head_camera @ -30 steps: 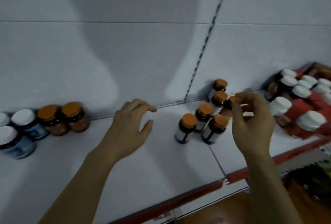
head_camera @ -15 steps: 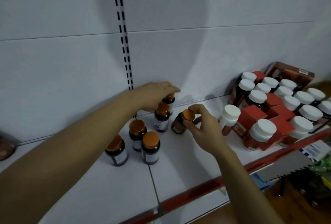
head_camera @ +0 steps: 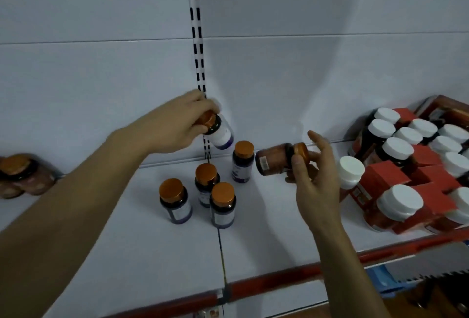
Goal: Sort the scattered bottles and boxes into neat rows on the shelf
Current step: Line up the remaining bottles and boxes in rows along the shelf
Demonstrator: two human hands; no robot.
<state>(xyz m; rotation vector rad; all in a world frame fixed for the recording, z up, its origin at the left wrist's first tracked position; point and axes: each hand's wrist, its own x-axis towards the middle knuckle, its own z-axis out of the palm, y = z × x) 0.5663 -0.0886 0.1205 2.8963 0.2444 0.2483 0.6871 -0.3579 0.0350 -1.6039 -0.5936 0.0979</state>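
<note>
My left hand (head_camera: 175,124) grips a white-labelled bottle (head_camera: 220,132) by its orange cap, lifted and tilted near the back wall. A brown bottle (head_camera: 272,161) with an orange cap lies sideways in the air, its cap end held by the fingers of my right hand (head_camera: 313,178). Below them several dark orange-capped bottles stand on the white shelf (head_camera: 152,254): one at the back (head_camera: 243,162), one in the middle (head_camera: 206,181), one at the front (head_camera: 222,204) and one at the left (head_camera: 175,201).
White-capped bottles (head_camera: 399,204) and red boxes (head_camera: 380,178) crowd the shelf's right end. Two orange-capped jars (head_camera: 19,174) sit far left against the wall. A slotted upright (head_camera: 196,38) runs up the back wall. A red strip (head_camera: 266,283) edges the shelf front.
My left hand has lifted the rear bottle off the shelf by its cap. My right hand has raised the brown bottle and turned it sideways. The view shifted slightly.
</note>
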